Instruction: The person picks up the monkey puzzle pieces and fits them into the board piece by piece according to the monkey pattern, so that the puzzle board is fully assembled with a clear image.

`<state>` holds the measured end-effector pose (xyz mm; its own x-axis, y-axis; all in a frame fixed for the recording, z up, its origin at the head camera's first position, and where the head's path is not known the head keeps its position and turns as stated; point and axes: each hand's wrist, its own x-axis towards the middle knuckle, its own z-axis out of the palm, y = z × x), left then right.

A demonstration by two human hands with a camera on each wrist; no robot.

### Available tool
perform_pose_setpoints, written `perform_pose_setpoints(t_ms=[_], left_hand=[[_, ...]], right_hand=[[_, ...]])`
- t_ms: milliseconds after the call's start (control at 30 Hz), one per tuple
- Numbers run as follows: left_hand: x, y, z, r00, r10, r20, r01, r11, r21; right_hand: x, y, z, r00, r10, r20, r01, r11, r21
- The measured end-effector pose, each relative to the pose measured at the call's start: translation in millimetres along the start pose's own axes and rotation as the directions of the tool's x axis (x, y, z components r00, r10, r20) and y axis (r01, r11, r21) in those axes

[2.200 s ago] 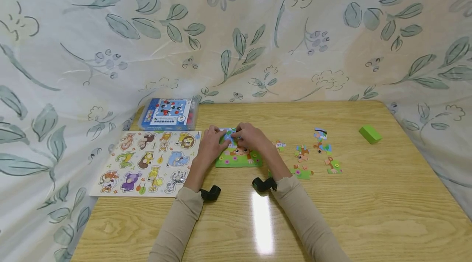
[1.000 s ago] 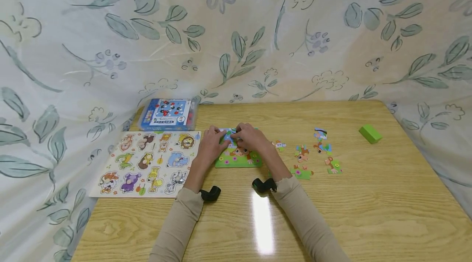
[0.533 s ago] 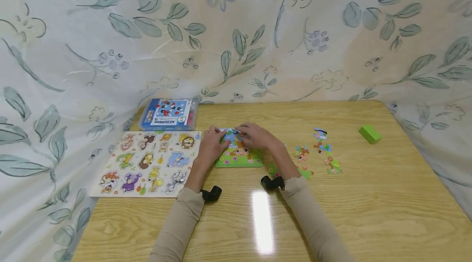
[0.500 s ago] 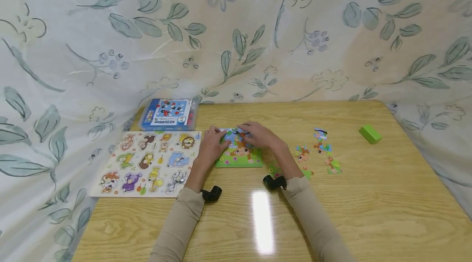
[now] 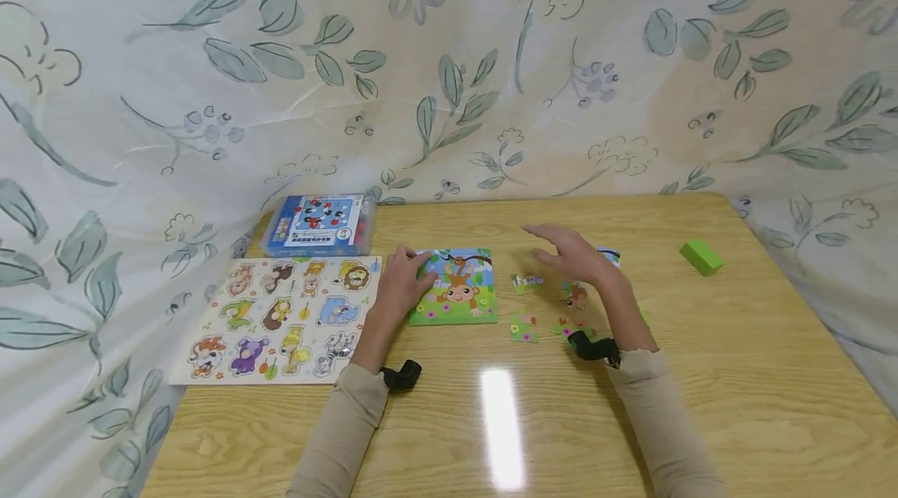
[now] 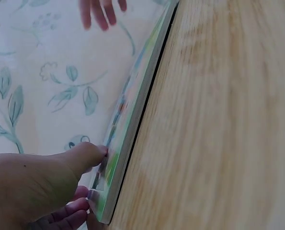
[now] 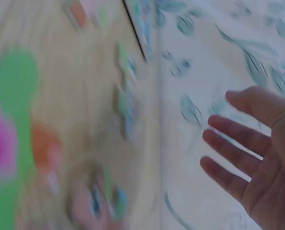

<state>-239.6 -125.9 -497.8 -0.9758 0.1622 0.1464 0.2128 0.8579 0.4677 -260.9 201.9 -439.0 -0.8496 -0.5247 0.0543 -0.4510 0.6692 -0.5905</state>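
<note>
Right in front of me, near the centre, the monkey puzzle [image 5: 459,291] lies flat on the surface [image 5: 435,436], its big-eyed face over green, a dark branch across blue at the far edge. And the left hand [image 5: 403,280] has it by the left edge — my left wrist view gives me the thumb on the picture side, the other fingers curled at the edge. Over to the right hand [image 5: 571,255]: raised in the air, fingers stretched and apart, clear of the puzzle.

Near it I've got loose pieces: a pale-and-green piece [image 5: 525,282] just beside the puzzle, a flowered piece [image 5: 522,329] on the nearer side, and a brown-faced piece [image 5: 574,297] further right. The right arm partly hides others, and my right wrist view is blurred there.

Further out, an animal board [image 5: 188,370] lies left of the left arm — a plastic box [image 5: 319,225] just behind it. Far right, a green block [image 5: 701,257]; at the back, flowered fabric [image 5: 449,54].
</note>
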Motion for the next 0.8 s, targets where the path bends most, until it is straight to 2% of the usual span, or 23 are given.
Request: perform_pose_setpoints(t_ms=[167, 367, 567, 700, 800], left_hand=[[-0.3, 0.1, 2.0, 1.0, -0.004, -0.008, 0.004, 1.0, -0.012], [0.6, -1.4, 4.8, 1.0, -0.013, -0.006, 0.013, 0.999, -0.034], [-0.4, -3.5, 6.4, 1.0, -0.011, -0.016, 0.01, 0.998, -0.066], [-1.1, -3.8, 4.7, 0.999, -0.024, -0.022, 0.023, 0.998, -0.065], [0.6, -1.7, 2.1, 0.999, -0.01, -0.039, 0.008, 0.998, -0.056]], right_hand=[[-19.8, 22, -23, 0.998, 0.033, -0.059, -0.033, 0.999, 0.016], [-49.4, 53, -43, 0.992, 0.095, -0.088, -0.096, 0.995, -0.013], [-77.7, 76, -52, 0.98, 0.189, -0.062, -0.192, 0.98, -0.045], [-86.6, 85, -52, 0.972, 0.232, -0.034, -0.233, 0.972, -0.042], [-88.7, 88, -53, 0.968, 0.249, -0.029, -0.25, 0.968, -0.034]])
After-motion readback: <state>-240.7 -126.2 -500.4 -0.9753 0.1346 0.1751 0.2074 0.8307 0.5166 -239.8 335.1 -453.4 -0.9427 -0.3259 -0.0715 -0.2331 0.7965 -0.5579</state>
